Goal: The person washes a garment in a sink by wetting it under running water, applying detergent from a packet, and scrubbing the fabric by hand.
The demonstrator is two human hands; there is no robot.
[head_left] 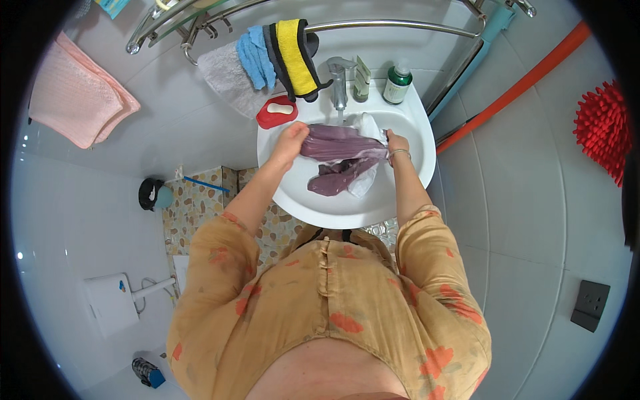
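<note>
A wet purple garment with white cloth beside and beneath it is stretched across the white washbasin, below the chrome tap. A thin stream of water seems to fall from the spout onto it. At the basin's left side, the fingers of my left hand are closed round one end of the purple garment. My right hand grips the other end at the right, where purple and white fabric bunch together; its fingertips are partly hidden. One purple fold hangs down into the bowl.
On the basin's back ledge are a red soap dish with a white soap bar, a small tube and a green bottle. Cloths hang from a metal rail above. A red-orange pole leans at the right.
</note>
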